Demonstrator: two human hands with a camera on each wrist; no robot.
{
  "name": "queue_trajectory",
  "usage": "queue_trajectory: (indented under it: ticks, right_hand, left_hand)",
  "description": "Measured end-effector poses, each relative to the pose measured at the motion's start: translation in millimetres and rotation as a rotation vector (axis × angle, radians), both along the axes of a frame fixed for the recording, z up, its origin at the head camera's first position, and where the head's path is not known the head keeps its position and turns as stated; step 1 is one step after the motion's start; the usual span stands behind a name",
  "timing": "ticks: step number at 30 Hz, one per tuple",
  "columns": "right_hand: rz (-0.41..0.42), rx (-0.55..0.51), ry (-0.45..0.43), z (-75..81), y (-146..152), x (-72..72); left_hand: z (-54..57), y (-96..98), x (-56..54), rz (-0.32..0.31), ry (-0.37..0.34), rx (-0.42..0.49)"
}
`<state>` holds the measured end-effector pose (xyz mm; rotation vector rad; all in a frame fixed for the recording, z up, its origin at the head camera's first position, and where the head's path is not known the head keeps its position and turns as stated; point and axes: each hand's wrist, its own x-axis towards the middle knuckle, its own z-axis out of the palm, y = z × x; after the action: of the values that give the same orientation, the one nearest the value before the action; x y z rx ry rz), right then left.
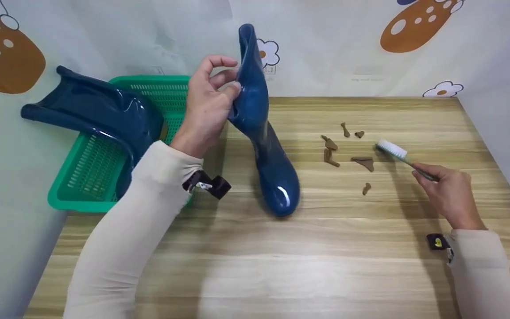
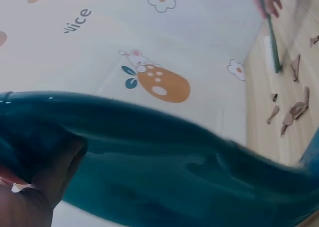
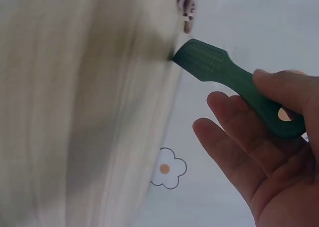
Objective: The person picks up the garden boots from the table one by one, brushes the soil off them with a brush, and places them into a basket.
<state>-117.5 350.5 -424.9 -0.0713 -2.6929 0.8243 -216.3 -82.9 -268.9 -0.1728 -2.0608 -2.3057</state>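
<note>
My left hand [image 1: 208,104] grips the upper shaft of a shiny dark blue rubber boot [image 1: 277,177], thumb on the near side. The boot's toe points toward me, and its shaft is squeezed flat near the top. In the left wrist view, the shaft [image 2: 149,157] fills the lower half beside the thumb. On the right side, my right hand [image 1: 452,192] holds a green scrub brush [image 1: 392,149] by its handle, white bristles facing up and away. The right wrist view shows the thumb pressing the green handle [image 3: 239,80], with two fingers extended below it.
Several small brown scraps [image 1: 363,163] lie scattered on the wooden table [image 1: 326,266] between boot and brush. At left, a green plastic basket [image 1: 82,206] holds a second blue boot [image 1: 100,102], its shaft jutting over the rim. A patterned white wall covering [image 1: 326,53] rises behind the table.
</note>
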Motion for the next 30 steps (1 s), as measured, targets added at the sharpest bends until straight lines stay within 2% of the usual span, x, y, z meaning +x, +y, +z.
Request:
queue_trajectory:
  ticks: [2, 8, 13, 16, 21, 26, 30]
  right_hand:
    - [0.029, 0.048, 0.001, -3.0, -2, 0.8]
    - [0.075, 0.209, -0.140, -5.1, -6, 2.0]
    - [0.121, 0.321, -0.191, -11.0, -5, 1.7]
    - [0.137, 0.331, -0.244, -13.9, -4, 1.8]
    - [0.130, 0.331, -0.315, -15.1, -2, 0.9]
    - [0.130, 0.321, -0.342, -14.9, 0, 0.8]
    - [0.141, 0.321, -0.331, -13.5, 1, 1.9]
  left_hand:
    - [4.7, -3.7, -0.1, -0.009, 0.004, -0.001]
    - [22.9, -11.6, 1.1, -0.047, 0.026, 0.057]
    - [33.6, -14.2, 2.0, -0.072, 0.079, 0.083]
    - [37.3, -17.6, -0.3, -0.074, 0.104, 0.094]
    - [47.0, -24.7, -8.6, -0.060, 0.103, 0.130]
    - [62.6, -37.7, -18.6, -0.080, 0.113, 0.188]
    - [73.8, -59.5, -30.9, -0.093, 0.144, 0.163]
